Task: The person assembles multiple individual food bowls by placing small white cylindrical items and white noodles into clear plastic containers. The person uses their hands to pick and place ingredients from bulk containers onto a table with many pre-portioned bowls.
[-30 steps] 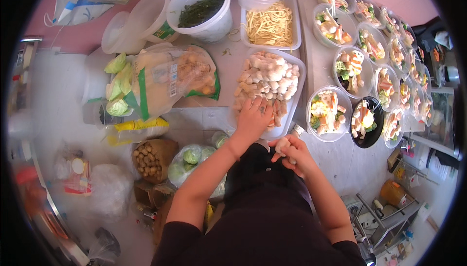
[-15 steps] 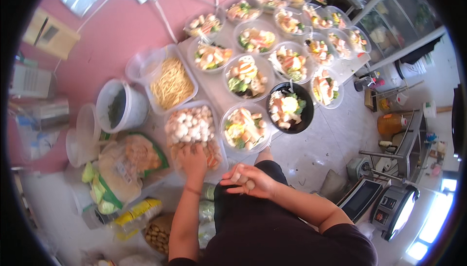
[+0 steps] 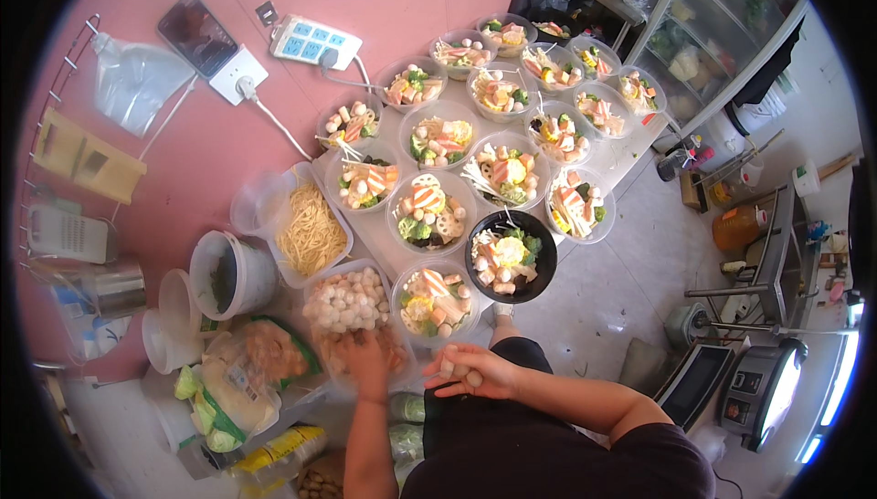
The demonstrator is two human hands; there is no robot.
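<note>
Left hand point(image 3: 367, 360): in the tray point(image 3: 410, 360), lower left of centre; I can't tell if it grips anything.
Right hand point(image 3: 482, 372): apart, cupped around pale balls point(image 3: 473, 378), lower centre.
Pile point(image 3: 347, 301): more balls, just above the left hand.
Change: my view has swung right, bowls point(image 3: 548, 271) now central; handling goes on unchanged.

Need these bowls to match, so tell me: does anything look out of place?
Yes: the black bowl near the edge of the table looks odd, because the clear bowls beside it are see-through.
</note>
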